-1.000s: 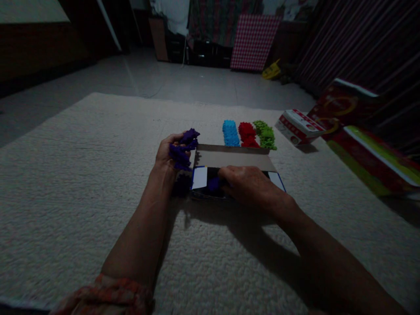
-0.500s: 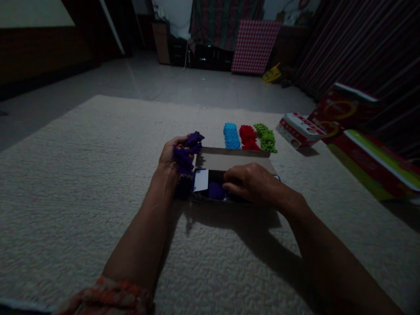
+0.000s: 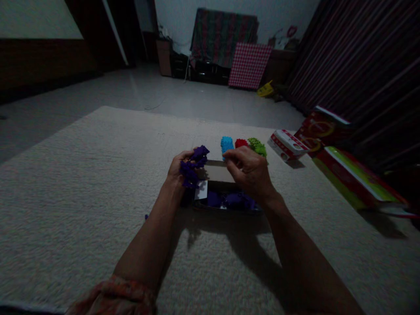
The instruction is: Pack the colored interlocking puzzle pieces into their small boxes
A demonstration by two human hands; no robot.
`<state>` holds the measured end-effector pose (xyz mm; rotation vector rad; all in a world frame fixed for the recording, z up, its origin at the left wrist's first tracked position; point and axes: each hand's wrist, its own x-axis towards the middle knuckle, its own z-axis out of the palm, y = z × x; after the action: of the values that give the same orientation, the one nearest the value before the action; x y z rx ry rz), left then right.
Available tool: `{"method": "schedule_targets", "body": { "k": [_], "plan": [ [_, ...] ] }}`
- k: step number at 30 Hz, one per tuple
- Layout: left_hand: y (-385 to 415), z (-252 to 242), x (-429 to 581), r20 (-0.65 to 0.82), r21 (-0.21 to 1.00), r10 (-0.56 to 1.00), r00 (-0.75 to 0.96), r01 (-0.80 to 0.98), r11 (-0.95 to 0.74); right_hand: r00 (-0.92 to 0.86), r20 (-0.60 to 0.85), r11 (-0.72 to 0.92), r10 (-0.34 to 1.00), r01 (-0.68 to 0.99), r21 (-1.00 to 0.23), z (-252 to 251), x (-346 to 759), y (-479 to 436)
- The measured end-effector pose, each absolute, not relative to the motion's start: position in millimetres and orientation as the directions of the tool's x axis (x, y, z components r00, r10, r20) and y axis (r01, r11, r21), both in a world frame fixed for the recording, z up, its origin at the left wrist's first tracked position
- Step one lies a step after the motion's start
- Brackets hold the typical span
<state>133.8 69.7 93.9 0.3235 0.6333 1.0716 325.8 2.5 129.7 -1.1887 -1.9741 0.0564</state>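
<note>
My left hand (image 3: 176, 169) is closed around a cluster of knobbly purple toy pieces (image 3: 193, 168), held at the left end of an open cardboard box (image 3: 217, 171). The box's lid flap stands up at the back, and a white end flap (image 3: 201, 190) shows on its left. Inside lie more purple pieces (image 3: 233, 200), rounded and dark in the low light. Over the right part of the box is my right hand (image 3: 250, 173), its thumb and fingertips pinched together. Whatever that pinch holds, if anything, is too small to make out.
Behind the box lie blue (image 3: 226, 146), red (image 3: 241, 143) and green (image 3: 257, 146) groups of knobbly pieces. A small red-and-white box (image 3: 288, 144) and larger red and green boxes (image 3: 352, 177) stand at right on the pale textured mat (image 3: 98, 175). A tiny purple bit (image 3: 146, 217) lies by my left forearm.
My right hand has risen out of the box, uncovering the purple pieces inside. My left hand still holds its purple cluster. The view has tilted up a little.
</note>
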Motion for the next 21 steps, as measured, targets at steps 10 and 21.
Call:
{"method": "schedule_targets", "body": {
  "k": [10, 21],
  "plan": [
    [76, 84, 133, -0.380, 0.498, 0.864, 0.331, -0.713, 0.493, -0.410, -0.085, 0.407, 0.908, 0.912, -0.048, 133, 377, -37],
    [74, 89, 129, -0.364, 0.518, 0.876, 0.315, -0.714, 0.472, -0.165, -0.162, 0.188, 0.973, 0.972, 0.143, 107, 339, -40]
  ]
}}
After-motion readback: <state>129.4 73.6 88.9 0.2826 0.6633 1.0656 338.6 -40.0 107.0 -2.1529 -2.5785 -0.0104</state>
